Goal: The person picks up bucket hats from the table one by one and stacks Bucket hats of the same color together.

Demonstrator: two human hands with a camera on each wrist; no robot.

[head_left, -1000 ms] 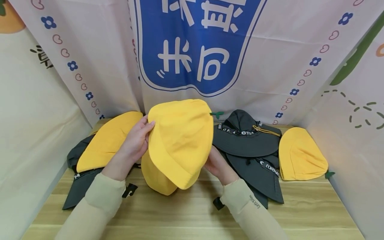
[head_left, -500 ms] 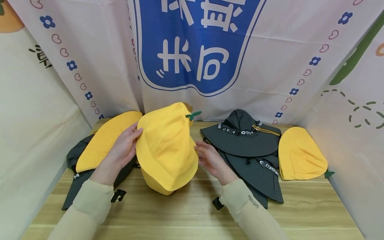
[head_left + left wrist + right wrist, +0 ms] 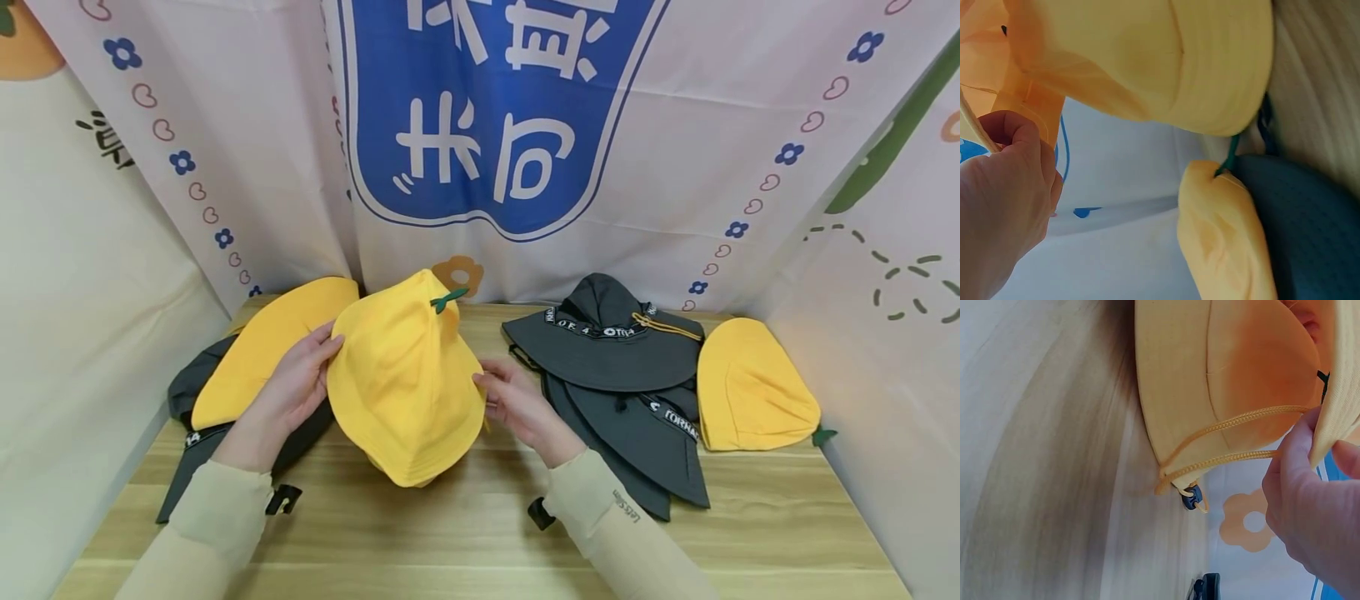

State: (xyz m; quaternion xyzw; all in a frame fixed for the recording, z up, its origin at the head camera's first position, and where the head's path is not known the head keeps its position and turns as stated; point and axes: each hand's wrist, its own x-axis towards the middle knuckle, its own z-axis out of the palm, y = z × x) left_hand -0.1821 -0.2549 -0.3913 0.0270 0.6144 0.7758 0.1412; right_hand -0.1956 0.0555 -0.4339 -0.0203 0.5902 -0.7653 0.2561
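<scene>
Both hands hold a yellow bucket hat (image 3: 401, 383) with a green sprout on its tip, over the middle of the wooden table. My left hand (image 3: 303, 367) pinches the brim at the left side, its thumb on top. On the right side, my right hand (image 3: 517, 404) pinches the brim between thumb and fingers. Seen from the right wrist, a yellow cord (image 3: 1229, 425) runs to the right fingers, with a black toggle (image 3: 1192, 497) near its lower end. From the left wrist, the orange-tinted inside of the hat shows behind my fingers.
On the left, a yellow hat (image 3: 273, 354) lies over dark grey hats (image 3: 187, 475). Several dark grey hats (image 3: 600, 358) with lettered bands are stacked on the right, beside another yellow hat (image 3: 753, 387) with a green sprout. A printed cloth (image 3: 660, 167) hangs behind the wooden table (image 3: 465, 550).
The yellow hat has moved left and lower, and its sprout has swung from the right side toward the top. My right hand has come from behind the hat to its right brim.
</scene>
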